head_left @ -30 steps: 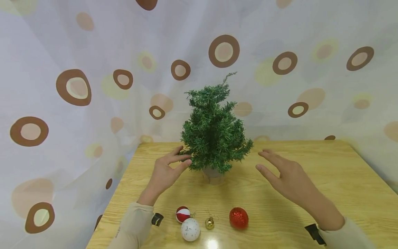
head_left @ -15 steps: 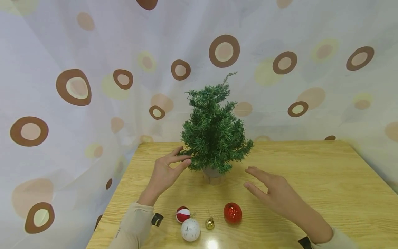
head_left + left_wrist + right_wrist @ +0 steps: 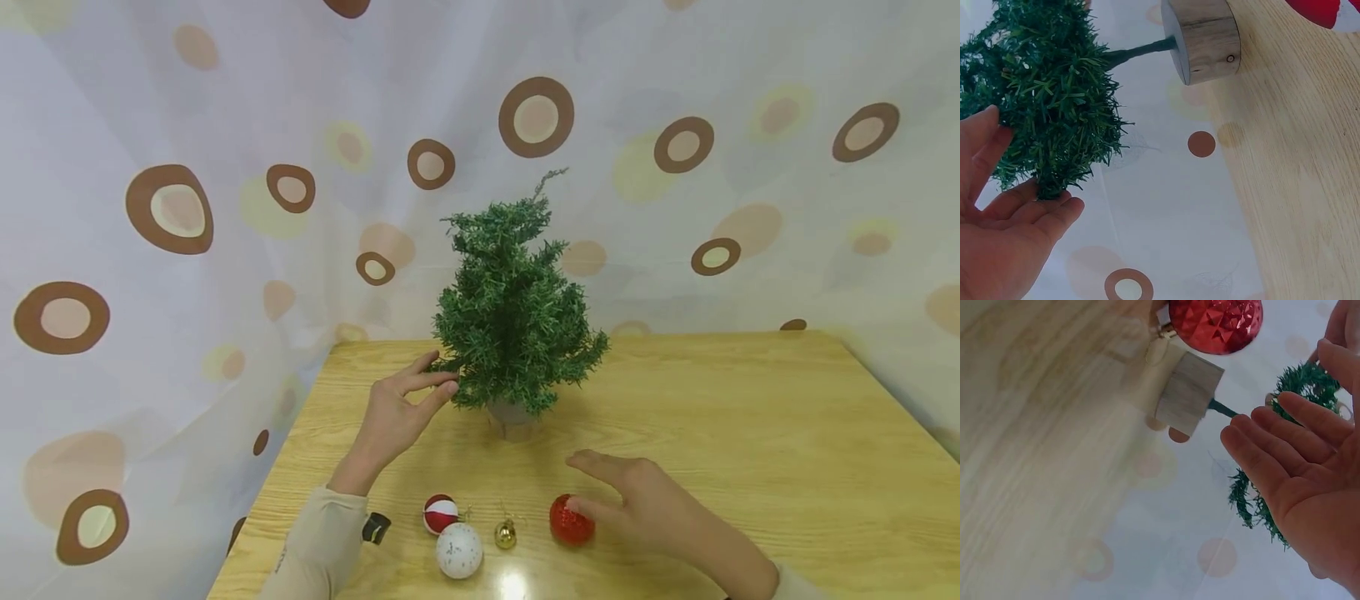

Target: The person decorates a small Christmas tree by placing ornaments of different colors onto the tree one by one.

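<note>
Green tinsel-type needles all over this mini artificial Christmas tree [image 3: 517, 308], which stands toward the back of a light wood-grain table [image 3: 735, 417]. It's on a chunky round wooden base [image 3: 1210, 44], and the wispy tip on top leans off to the right.

Left hand [image 3: 393, 417] is at the lower left branches, fingers pretty much extended and loose. From the left wrist you can see a branch tip [image 3: 1050, 187] right at the fingers, with the thumb on the other side of the greenery.

Right hand [image 3: 648, 504] is wide and relaxed, not clamped on anything, right by the shiny red faceted ball ornament [image 3: 570, 527]. The thumb overlaps the ball in the head view, but the right wrist shows a gap between them. That one's got a gold cap [image 3: 1166, 330] too.

Rest of the ornaments sit in front of the tree: a red-and-white striped ball [image 3: 438, 514], a speckled white ball [image 3: 459, 551] right up against it (can't tell if they actually touch), and a tiny gold ball ornament [image 3: 505, 535] between the white one and the red one.

Beige sleeve [image 3: 322, 533] on the left arm, black strap [image 3: 375, 527] near its cuff. Behind everything, a whitish curtain [image 3: 615, 75] with brown rings.
</note>
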The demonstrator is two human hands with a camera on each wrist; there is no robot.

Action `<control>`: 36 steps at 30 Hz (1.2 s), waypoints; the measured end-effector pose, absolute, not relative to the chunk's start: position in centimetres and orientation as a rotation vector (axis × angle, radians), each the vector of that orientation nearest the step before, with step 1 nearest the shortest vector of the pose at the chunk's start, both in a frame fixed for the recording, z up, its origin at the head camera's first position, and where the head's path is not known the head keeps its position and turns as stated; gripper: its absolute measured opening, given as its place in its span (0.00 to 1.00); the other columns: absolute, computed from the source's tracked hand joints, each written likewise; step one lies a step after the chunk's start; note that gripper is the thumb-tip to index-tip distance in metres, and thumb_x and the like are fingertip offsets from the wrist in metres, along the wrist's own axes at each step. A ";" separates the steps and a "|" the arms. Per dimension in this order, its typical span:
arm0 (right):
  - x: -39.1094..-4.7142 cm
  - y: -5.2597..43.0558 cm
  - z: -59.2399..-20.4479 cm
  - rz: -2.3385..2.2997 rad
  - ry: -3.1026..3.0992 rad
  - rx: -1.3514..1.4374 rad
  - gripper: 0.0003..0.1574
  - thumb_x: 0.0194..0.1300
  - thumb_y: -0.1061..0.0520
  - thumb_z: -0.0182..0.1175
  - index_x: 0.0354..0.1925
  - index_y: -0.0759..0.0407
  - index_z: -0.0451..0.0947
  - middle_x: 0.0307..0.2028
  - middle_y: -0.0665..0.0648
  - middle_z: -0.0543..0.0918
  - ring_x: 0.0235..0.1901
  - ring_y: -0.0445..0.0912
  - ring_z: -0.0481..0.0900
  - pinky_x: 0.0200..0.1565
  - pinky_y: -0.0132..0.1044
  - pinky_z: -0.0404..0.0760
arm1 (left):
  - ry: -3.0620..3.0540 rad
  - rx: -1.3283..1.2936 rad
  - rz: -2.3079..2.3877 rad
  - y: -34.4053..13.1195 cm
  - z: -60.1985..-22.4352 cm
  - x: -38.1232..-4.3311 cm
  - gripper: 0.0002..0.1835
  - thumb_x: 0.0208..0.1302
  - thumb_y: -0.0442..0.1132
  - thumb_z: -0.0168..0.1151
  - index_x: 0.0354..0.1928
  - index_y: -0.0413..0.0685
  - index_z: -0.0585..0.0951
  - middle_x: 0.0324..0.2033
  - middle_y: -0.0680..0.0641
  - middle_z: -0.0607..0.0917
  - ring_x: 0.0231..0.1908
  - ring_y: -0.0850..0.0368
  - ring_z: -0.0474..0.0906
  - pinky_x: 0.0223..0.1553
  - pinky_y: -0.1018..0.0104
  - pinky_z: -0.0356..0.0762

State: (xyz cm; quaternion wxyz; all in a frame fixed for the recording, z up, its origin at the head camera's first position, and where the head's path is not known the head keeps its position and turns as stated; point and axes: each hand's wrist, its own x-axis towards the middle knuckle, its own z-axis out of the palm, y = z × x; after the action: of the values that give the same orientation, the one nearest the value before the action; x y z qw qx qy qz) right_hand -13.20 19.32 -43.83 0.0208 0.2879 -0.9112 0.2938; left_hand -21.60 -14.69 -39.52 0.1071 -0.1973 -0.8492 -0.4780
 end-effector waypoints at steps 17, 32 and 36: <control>-12.7 18.9 -45.3 0.852 -3.027 0.982 0.43 0.69 0.32 0.66 0.66 0.62 0.80 0.61 0.63 0.86 0.52 0.53 0.90 0.49 0.46 0.90 | -2.537 -0.576 -1.395 -14.7 -39.5 -21.6 0.15 0.72 0.48 0.70 0.54 0.52 0.91 0.74 0.43 0.76 0.76 0.38 0.69 0.67 0.36 0.76; -12.8 18.8 -45.6 0.829 -2.938 1.029 0.39 0.66 0.35 0.71 0.64 0.57 0.82 0.58 0.60 0.88 0.54 0.54 0.89 0.54 0.52 0.88 | -2.507 -0.598 -1.385 -14.8 -39.1 -21.7 0.14 0.72 0.46 0.70 0.54 0.50 0.91 0.73 0.41 0.76 0.75 0.37 0.70 0.65 0.37 0.78; -12.7 18.6 -45.7 0.877 -2.966 1.005 0.40 0.67 0.35 0.70 0.66 0.58 0.80 0.59 0.60 0.88 0.56 0.55 0.89 0.55 0.53 0.87 | -2.514 -0.589 -1.383 -14.7 -39.2 -21.7 0.15 0.72 0.46 0.70 0.54 0.50 0.91 0.73 0.42 0.76 0.75 0.37 0.70 0.65 0.37 0.78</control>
State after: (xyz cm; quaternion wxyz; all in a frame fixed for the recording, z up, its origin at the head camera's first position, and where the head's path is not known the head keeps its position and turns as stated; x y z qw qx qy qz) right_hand -12.73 18.64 -45.75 -0.0550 0.3085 -0.9106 0.2693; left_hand -21.67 -14.73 -39.18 0.1062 -0.2000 -0.8534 -0.4696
